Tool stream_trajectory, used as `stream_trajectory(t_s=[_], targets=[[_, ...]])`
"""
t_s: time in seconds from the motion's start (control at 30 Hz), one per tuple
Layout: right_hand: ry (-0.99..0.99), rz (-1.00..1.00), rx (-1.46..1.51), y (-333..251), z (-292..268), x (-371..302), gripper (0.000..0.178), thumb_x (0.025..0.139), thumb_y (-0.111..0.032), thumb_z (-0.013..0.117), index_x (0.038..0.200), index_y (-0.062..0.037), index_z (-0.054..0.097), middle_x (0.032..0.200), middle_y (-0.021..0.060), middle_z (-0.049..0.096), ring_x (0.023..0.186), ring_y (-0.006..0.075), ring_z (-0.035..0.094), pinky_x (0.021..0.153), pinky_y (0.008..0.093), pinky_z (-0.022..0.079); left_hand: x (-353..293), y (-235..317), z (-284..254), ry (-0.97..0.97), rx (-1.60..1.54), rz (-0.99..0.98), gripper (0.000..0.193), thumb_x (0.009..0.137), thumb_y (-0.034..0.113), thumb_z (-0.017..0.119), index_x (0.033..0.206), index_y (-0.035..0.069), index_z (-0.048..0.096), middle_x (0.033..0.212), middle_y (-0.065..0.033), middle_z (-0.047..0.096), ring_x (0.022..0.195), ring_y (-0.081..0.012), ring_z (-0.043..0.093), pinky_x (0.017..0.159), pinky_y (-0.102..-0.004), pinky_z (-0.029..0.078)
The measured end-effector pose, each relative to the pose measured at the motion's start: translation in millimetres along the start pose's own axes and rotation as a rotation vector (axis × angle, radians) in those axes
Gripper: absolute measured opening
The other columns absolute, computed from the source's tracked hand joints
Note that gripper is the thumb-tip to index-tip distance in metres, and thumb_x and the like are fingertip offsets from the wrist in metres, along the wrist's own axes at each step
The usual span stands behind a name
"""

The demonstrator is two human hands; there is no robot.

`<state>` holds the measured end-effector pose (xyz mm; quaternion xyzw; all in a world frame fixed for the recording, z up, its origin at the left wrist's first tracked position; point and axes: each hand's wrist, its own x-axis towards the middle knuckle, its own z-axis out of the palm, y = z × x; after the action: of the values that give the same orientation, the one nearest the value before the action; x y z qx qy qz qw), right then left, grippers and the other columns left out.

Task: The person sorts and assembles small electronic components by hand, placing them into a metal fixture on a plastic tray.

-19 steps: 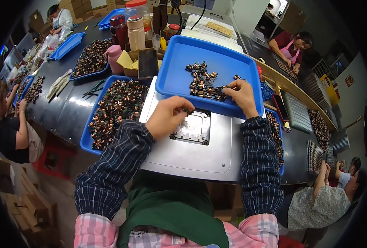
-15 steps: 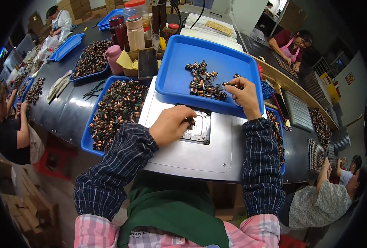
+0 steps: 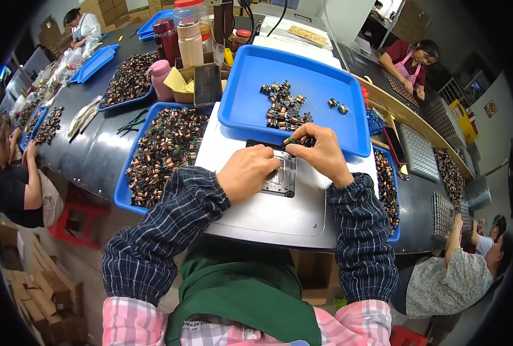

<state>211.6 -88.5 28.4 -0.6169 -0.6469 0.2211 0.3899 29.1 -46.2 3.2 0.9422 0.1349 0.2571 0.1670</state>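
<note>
My right hand [image 3: 321, 151] pinches a small copper-wound coil [image 3: 291, 141] with dark ends, just over the near edge of a blue tray [image 3: 239, 75]. Beside it, my left hand [image 3: 248, 173] is closed over a square metal fixture [image 3: 284, 183] set into a silver plate [image 3: 227, 222]; whatever its fingertips hold is hidden. In the blue tray lies a pile of copper coils [image 3: 285, 109], with a few more coils [image 3: 338, 106] apart on the right.
Blue bins of coils flank the plate, a left bin [image 3: 163, 155] and a right bin [image 3: 387, 193]. Behind stand a pink bottle [image 3: 160, 79], a cream flask [image 3: 190, 43] and a dark phone [image 3: 208, 86]. Pliers [image 3: 133, 121] and gloves [image 3: 84, 119] lie left. Several people work around.
My right hand has come from the tray's right side down and left, close to my left hand, with a coil in its fingers. My left hand has shifted slightly right over the fixture.
</note>
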Motion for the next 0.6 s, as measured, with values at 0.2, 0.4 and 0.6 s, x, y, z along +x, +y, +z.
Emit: stream_trajectory(t_s=[0.2, 0.4, 0.6], targets=[[-0.091, 0.005, -0.01, -12.0, 8.6, -11.0, 0.014, 0.064, -0.007, 0.067, 0.073, 0.0015, 0.061, 0.066, 0.0038, 0.059, 0.06, 0.0065, 0.05, 0.054, 0.0202, 0.04, -14.2, 1.7, -11.8, 0.096, -0.078, -0.063, 0.016, 0.067, -0.003, 0.054, 0.082, 0.001, 0.058, 0.078, -0.0115, 0.055, 0.075, -0.0276, 0.054, 0.066, -0.0344, 0.044], [-0.156, -0.164, -0.135, -19.1, 31.3, -16.4, 0.018, 0.063, -0.007, 0.067, 0.075, 0.0022, 0.058, 0.069, 0.0102, 0.058, 0.062, 0.0185, 0.056, 0.058, 0.0261, 0.044, -60.7, -35.8, -51.6, 0.491, 0.01, -0.363, 0.021, 0.068, -0.008, 0.054, 0.087, -0.001, 0.059, 0.081, -0.0105, 0.058, 0.073, -0.0189, 0.058, 0.065, -0.0255, 0.046], [-0.141, -0.192, -0.222, -26.0, 45.4, -18.7, 0.017, 0.064, -0.007, 0.066, 0.076, 0.0019, 0.058, 0.069, 0.0114, 0.057, 0.063, 0.0216, 0.056, 0.059, 0.029, 0.044, -91.6, -78.1, -57.7, 0.512, 0.214, -0.482, 0.02, 0.068, -0.002, 0.057, 0.087, 0.0, 0.059, 0.084, -0.0117, 0.057, 0.081, -0.0259, 0.054, 0.074, -0.0304, 0.043]])
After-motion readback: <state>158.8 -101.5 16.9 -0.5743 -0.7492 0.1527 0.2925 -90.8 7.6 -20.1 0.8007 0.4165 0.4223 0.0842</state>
